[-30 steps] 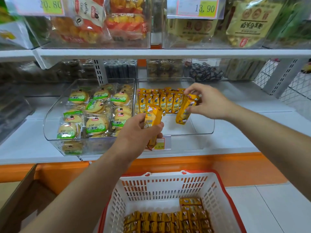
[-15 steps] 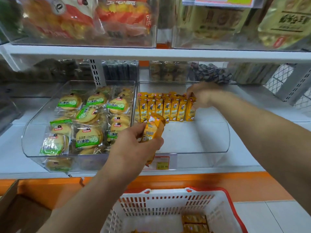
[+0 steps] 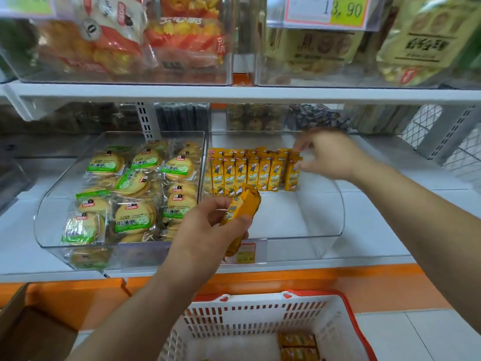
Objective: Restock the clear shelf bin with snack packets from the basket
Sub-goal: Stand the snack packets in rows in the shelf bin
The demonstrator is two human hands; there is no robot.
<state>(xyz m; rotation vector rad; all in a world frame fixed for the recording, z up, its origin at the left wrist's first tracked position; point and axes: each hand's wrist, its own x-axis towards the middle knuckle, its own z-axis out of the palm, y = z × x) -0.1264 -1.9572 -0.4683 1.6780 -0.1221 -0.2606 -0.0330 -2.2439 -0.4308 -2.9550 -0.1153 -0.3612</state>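
Well, the left hand (image 3: 208, 230) holds a packet (image 3: 243, 204), likely light and crinkly, round its middle; the right hand (image 3: 330, 155) touches the end packet (image 3: 292, 175), grip unclear.

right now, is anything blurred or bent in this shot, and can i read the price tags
Head view: the right grip is motion-smeared at its fingertips by the packet row; top-shelf bags look soft; the shelf edge bows from the wide lens; the upper price tag reads 13.90, the lower tag is partly covered and faint.

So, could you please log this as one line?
left hand grips yellow packets | right hand pinches end packet, clear bin | basket part-full
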